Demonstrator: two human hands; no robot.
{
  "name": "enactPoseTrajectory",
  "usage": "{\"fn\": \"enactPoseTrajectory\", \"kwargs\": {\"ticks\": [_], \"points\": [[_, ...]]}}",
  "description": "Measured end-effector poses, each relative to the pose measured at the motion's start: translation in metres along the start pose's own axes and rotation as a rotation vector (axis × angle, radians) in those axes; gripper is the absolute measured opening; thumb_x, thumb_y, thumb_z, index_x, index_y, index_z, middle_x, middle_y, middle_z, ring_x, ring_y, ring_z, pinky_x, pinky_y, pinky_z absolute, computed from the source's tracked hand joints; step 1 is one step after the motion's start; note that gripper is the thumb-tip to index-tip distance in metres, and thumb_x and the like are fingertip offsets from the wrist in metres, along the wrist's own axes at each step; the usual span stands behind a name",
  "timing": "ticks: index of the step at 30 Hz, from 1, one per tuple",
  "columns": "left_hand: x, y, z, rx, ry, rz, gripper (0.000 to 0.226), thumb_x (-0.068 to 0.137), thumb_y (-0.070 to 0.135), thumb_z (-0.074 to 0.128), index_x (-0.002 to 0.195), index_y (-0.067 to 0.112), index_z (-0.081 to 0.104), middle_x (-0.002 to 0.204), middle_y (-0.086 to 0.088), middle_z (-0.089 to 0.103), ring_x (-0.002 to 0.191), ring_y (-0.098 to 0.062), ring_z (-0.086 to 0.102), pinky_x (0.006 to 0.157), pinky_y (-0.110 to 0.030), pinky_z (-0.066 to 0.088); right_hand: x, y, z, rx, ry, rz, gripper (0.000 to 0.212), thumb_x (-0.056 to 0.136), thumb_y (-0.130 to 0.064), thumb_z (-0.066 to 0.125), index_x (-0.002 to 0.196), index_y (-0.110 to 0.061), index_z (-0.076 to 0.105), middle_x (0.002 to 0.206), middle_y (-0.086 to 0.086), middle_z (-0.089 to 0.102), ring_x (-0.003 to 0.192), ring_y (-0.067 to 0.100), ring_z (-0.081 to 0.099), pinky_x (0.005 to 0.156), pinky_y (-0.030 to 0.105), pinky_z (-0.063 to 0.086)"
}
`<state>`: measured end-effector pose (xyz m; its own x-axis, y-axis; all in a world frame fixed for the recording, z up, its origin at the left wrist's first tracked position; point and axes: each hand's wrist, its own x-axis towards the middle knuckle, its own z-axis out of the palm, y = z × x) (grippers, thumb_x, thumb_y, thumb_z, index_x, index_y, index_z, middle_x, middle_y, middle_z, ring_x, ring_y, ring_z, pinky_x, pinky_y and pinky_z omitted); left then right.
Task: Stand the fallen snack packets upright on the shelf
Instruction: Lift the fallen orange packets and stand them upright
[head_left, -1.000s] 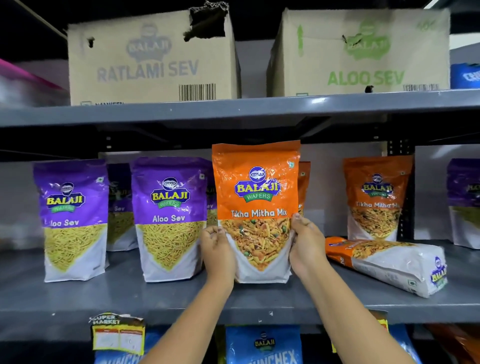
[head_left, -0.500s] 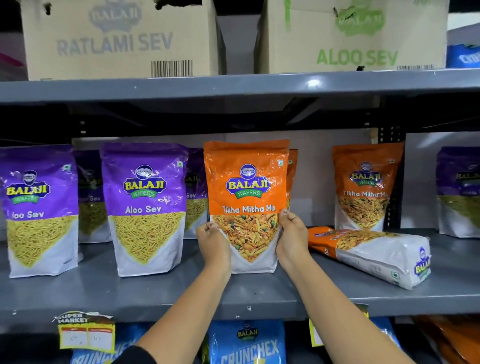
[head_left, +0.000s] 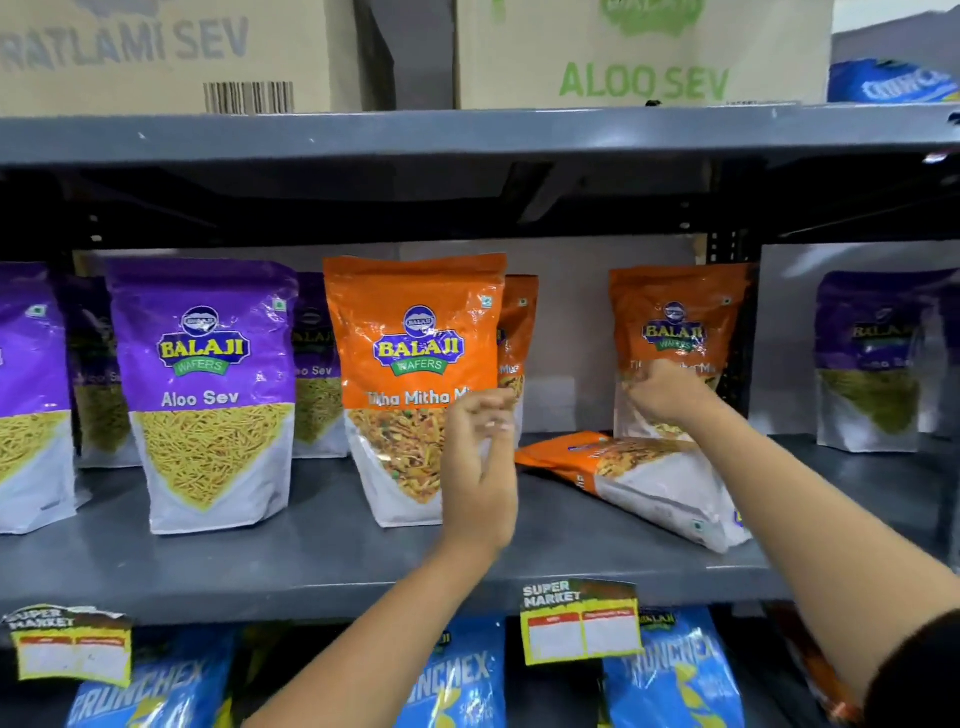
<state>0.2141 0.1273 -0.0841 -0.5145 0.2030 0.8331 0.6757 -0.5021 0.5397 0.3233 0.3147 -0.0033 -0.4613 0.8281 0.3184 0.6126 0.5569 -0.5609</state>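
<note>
An orange Tikha Mitha Mix packet (head_left: 415, 364) stands upright at the middle of the grey shelf (head_left: 311, 566). My left hand (head_left: 480, 467) hovers just in front of its right edge, fingers loosely apart, holding nothing. To the right, a second orange packet (head_left: 649, 478) lies fallen on its side, its top pointing left. My right hand (head_left: 662, 397) is blurred and hangs above this fallen packet, fingers bent and holding nothing. It is in front of another upright orange packet (head_left: 675, 312) at the back.
Purple Aloo Sev packets (head_left: 202, 389) stand in rows at the left, and another one (head_left: 878, 364) stands at the far right. Cardboard boxes (head_left: 644, 52) sit on the shelf above. Price tags (head_left: 579, 621) hang on the shelf edge over blue Crunchex packets (head_left: 452, 680) below.
Both hands have let go of the middle orange packet, which stays upright. My right hand has moved right, above the fallen packet. The view has shifted closer and to the right.
</note>
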Motion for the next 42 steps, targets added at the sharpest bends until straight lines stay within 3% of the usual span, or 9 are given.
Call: {"fn": "enactPoseTrajectory", "kwargs": {"ticks": [6,11,20,24,27,30,35,38,42], "points": [[0.009,-0.050,0.068,-0.339,0.104,-1.123,0.041,0.084,0.022,0.055,0.124,0.015,0.057,0.109,-0.012,0.064,0.098,-0.026,0.061,0.074,-0.033,0.049,-0.022,0.032,0.003,-0.218,-0.161,0.223,0.069,0.085,-0.058,0.045,0.133,-0.011,0.058,0.141,0.012,0.058,0.126,0.034,0.055,0.103,0.040,0.043],[0.027,-0.051,0.090,-0.498,0.015,-1.248,0.047,0.097,0.041,0.050,0.131,0.009,0.050,0.127,-0.017,0.063,0.117,-0.037,0.062,0.097,-0.055,0.048,-0.032,0.035,0.007,-0.209,0.033,0.176,0.054,0.095,-0.045,0.035,0.126,-0.010,0.061,0.129,0.014,0.066,0.116,0.035,0.061,0.083,0.037,0.040],[0.075,-0.018,0.110,-0.352,0.113,-1.062,0.031,0.094,0.021,0.060,0.123,0.012,0.050,0.109,-0.014,0.069,0.087,-0.029,0.069,0.075,-0.048,0.058,-0.065,0.056,0.006,0.062,0.449,0.001,0.046,0.095,-0.050,0.037,0.118,-0.015,0.055,0.101,0.012,0.074,0.094,0.035,0.067,0.080,0.039,0.043],[0.090,0.012,0.124,-0.295,0.066,-0.905,0.010,0.096,0.026,0.057,0.095,0.016,0.057,0.088,-0.007,0.068,0.095,-0.029,0.070,0.093,-0.048,0.056,-0.071,0.091,-0.018,0.473,0.100,0.075,0.084,0.070,-0.070,0.068,0.137,-0.025,0.042,0.115,-0.003,0.066,0.108,0.027,0.066,0.086,0.037,0.048],[0.096,0.033,0.132,-0.314,0.024,-0.790,0.020,0.097,0.032,0.054,0.083,0.019,0.056,0.089,-0.008,0.069,0.090,-0.029,0.070,0.092,-0.049,0.056,-0.069,0.126,-0.024,0.760,-0.228,-0.004,0.092,0.047,-0.048,0.094,0.126,-0.014,0.061,0.111,0.000,0.077,0.099,0.020,0.075,0.094,0.038,0.055],[0.097,0.051,0.137,-0.328,-0.019,-0.653,0.023,0.098,0.036,0.052,0.083,0.018,0.056,0.090,-0.008,0.071,0.087,-0.026,0.072,0.085,-0.044,0.058,-0.072,0.130,-0.012,0.802,-0.248,-0.101,0.064,0.054,-0.023,0.096,0.113,-0.013,0.070,0.104,0.000,0.080,0.095,0.015,0.077,0.086,0.030,0.057],[0.104,0.067,0.129,-0.235,-0.025,-0.489,0.021,0.097,0.040,0.051,0.088,0.024,0.060,0.089,0.002,0.072,0.084,-0.020,0.072,0.069,-0.033,0.059,-0.063,0.120,-0.015,0.883,-0.306,-0.153,0.064,0.058,-0.012,0.094,0.116,-0.012,0.068,0.104,0.002,0.080,0.096,0.017,0.076,0.083,0.028,0.057],[0.107,0.068,0.124,-0.172,-0.018,-0.472,0.023,0.098,0.037,0.052,0.080,0.024,0.058,0.082,0.001,0.068,0.078,-0.017,0.069,0.066,-0.029,0.057,-0.055,0.117,-0.020,0.830,-0.319,-0.154,0.069,0.055,-0.014,0.095,0.116,-0.016,0.065,0.105,0.000,0.080,0.097,0.016,0.076,0.080,0.024,0.057],[0.102,0.064,0.127,-0.127,0.012,-0.488,0.022,0.097,0.034,0.054,0.077,0.025,0.057,0.077,0.005,0.065,0.071,-0.011,0.065,0.061,-0.024,0.054,-0.037,0.125,-0.011,0.807,-0.311,-0.089,0.092,0.040,-0.030,0.101,0.120,-0.024,0.055,0.120,0.002,0.073,0.110,0.020,0.070,0.101,0.039,0.052]]}}
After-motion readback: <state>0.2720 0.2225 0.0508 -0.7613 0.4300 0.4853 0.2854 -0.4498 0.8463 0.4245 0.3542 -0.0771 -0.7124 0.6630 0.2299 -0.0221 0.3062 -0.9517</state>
